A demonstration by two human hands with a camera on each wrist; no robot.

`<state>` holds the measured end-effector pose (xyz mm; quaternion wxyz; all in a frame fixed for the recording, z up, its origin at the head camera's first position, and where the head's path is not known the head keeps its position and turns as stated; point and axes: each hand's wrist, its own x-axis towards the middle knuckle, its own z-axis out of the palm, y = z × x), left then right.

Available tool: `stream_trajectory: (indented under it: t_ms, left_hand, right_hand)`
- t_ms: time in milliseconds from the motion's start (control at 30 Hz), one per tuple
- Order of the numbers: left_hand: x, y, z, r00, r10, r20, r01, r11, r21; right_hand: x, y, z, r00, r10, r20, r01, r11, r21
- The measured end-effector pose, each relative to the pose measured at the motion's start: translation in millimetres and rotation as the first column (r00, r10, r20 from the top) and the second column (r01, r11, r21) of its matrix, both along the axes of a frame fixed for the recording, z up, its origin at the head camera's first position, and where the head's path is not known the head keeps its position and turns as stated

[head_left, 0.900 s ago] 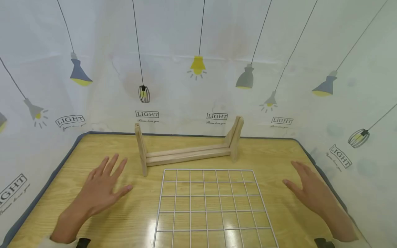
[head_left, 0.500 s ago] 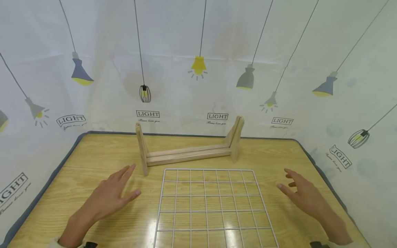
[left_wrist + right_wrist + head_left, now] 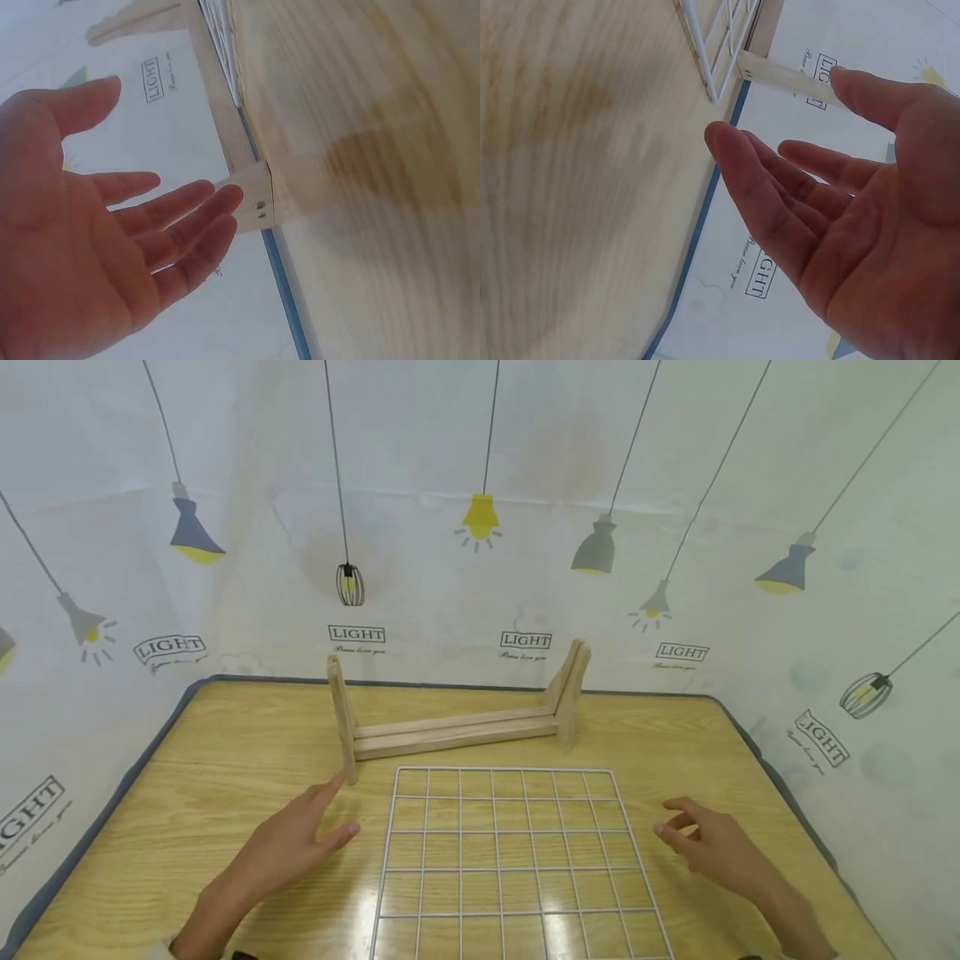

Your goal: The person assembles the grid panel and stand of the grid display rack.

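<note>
A white wire grid panel [image 3: 461, 868] lies flat on the wooden table, between my two hands. Behind it stands a wooden stand [image 3: 457, 735] with two upright ends joined by a long crossbar. My left hand [image 3: 288, 847] hovers left of the grid, its fingers extended and holding nothing; in the head view its fingertips overlap the foot of the stand's left upright, and contact cannot be told. Right of the grid, my right hand [image 3: 716, 852] is in the air with relaxed, slightly bent fingers and nothing in it. The grid's near edge is cut off by the head view.
The light wood-grain table [image 3: 225, 727] has a dark blue edge along its back and sides. A white sheet [image 3: 420, 468] printed with hanging lamps rises around it close behind the stand.
Both hands have moved inward toward the grid, the left one to the right and the right one to the left and lower. Their fingers are less spread. The grid and stand have stayed put.
</note>
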<state>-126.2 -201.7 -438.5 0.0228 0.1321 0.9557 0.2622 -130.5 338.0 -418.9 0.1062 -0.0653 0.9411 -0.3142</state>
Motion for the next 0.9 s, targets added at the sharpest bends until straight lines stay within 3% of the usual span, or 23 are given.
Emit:
stream_trajectory:
  t_ms: [267,433,733,900]
  left_hand:
    - [1.9,14,0.3,0.98,0.011,0.199,-0.049,0.98,0.191]
    - [3.6,22,-3.2,0.962,-0.007,0.274,-0.059,0.971,0.23]
    - [7.2,34,-10.1,0.961,0.004,0.277,-0.071,0.97,0.232]
    - [8.0,43,-14.9,0.962,-0.083,0.261,0.012,0.965,0.263]
  right_hand:
    - [1.2,-4,-8.3,0.987,0.041,0.157,-0.018,0.989,-0.144]
    - [2.8,-8,-13.9,0.976,0.059,0.21,-0.024,0.986,-0.166]
    - [3.8,-17,-19.8,0.979,0.082,0.188,-0.057,0.989,-0.136]
    - [3.9,-20,-23.7,0.975,0.084,0.207,-0.055,0.988,-0.146]
